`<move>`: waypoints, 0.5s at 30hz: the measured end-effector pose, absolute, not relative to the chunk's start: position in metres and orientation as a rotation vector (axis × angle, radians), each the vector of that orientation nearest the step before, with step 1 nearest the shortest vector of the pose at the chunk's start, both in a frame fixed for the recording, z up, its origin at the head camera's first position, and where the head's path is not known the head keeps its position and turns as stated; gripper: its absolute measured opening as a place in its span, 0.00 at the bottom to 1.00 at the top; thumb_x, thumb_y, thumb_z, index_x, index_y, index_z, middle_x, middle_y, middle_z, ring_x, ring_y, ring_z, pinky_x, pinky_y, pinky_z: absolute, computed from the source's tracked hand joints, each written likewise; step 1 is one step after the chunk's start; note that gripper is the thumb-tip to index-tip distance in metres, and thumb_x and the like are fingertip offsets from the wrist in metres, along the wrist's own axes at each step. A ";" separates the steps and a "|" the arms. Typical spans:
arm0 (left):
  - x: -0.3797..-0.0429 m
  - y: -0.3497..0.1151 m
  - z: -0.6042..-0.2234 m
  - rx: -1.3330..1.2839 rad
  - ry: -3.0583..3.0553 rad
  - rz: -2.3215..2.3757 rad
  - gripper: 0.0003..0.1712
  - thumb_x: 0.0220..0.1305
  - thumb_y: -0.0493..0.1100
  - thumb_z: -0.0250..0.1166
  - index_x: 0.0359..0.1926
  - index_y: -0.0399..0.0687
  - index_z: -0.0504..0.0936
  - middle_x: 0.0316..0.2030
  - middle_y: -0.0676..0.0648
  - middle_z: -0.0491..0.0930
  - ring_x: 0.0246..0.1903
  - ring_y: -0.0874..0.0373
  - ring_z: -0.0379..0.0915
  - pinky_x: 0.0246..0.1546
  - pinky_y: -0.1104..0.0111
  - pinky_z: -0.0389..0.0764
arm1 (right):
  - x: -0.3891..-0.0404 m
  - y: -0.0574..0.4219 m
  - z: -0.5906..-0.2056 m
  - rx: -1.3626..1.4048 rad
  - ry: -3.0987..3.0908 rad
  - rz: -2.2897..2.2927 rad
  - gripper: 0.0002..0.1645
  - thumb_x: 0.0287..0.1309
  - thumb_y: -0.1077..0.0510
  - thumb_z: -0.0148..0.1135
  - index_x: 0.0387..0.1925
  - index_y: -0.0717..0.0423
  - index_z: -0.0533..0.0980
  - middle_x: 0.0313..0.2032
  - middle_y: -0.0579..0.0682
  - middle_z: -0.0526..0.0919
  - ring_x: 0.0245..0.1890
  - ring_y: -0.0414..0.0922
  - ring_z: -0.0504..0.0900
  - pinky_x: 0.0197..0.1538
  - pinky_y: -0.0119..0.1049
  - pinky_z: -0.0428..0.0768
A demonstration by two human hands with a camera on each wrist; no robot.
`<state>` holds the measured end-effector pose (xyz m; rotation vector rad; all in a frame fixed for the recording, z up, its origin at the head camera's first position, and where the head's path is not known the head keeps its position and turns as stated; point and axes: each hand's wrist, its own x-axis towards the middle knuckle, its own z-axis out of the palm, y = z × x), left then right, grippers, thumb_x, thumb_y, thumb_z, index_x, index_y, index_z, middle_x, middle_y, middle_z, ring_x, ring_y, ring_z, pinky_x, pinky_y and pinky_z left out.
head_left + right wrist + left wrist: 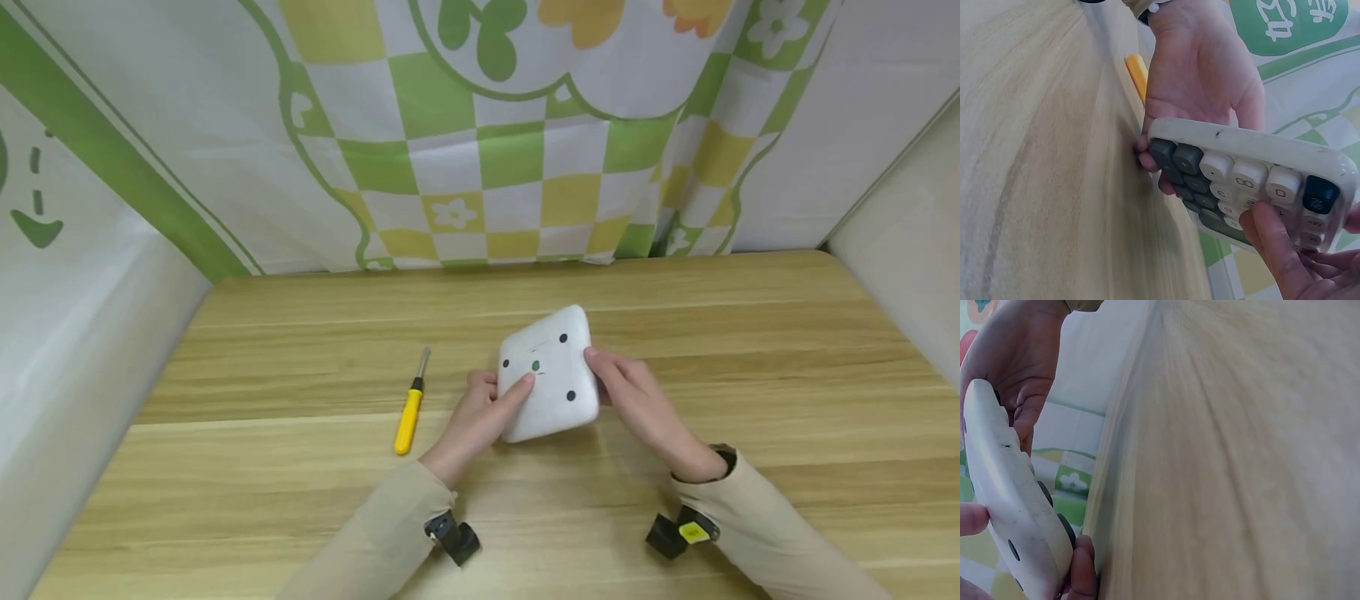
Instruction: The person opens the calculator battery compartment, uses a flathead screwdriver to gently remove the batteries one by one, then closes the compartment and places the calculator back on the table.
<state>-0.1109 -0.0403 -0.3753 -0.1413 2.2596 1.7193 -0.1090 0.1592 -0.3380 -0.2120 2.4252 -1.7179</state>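
Observation:
A white calculator is tilted up over the table between both hands, its underside with several dark round spots and a small green mark toward the head view. My left hand grips its left side, thumb lying on the underside beside the green mark. My right hand holds the right edge, thumb at the rim. In the right wrist view, the calculator's key face shows white and dark grey keys, with right-hand fingers against them. The left wrist view shows its thick side edge.
A screwdriver with a yellow handle lies on the wooden table, left of the left hand. Behind the table hangs a green, yellow and white checked cloth. White walls close in the sides.

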 end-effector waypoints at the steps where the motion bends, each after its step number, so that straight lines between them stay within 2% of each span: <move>1: -0.111 -0.041 -0.375 -0.144 2.267 1.715 0.35 0.63 0.60 0.60 0.55 0.35 0.64 0.43 0.39 0.76 0.41 0.52 0.72 0.39 0.67 0.74 | -0.109 0.160 -0.338 -0.211 2.430 -1.720 0.30 0.74 0.49 0.39 0.57 0.72 0.71 0.47 0.66 0.81 0.44 0.45 0.83 0.45 0.36 0.82; 7: -0.111 -0.042 -0.374 -0.148 2.303 1.695 0.34 0.62 0.57 0.62 0.55 0.35 0.64 0.42 0.39 0.77 0.39 0.52 0.72 0.38 0.68 0.73 | -0.110 0.162 -0.338 -0.198 2.445 -1.727 0.25 0.73 0.53 0.43 0.55 0.71 0.72 0.45 0.65 0.81 0.38 0.37 0.81 0.42 0.32 0.82; 15: -0.110 -0.046 -0.372 -0.124 2.342 1.668 0.35 0.60 0.56 0.64 0.55 0.36 0.63 0.42 0.39 0.77 0.39 0.53 0.73 0.38 0.67 0.75 | -0.110 0.165 -0.340 -0.177 2.482 -1.688 0.24 0.73 0.53 0.43 0.56 0.69 0.72 0.46 0.64 0.81 0.40 0.43 0.81 0.41 0.31 0.81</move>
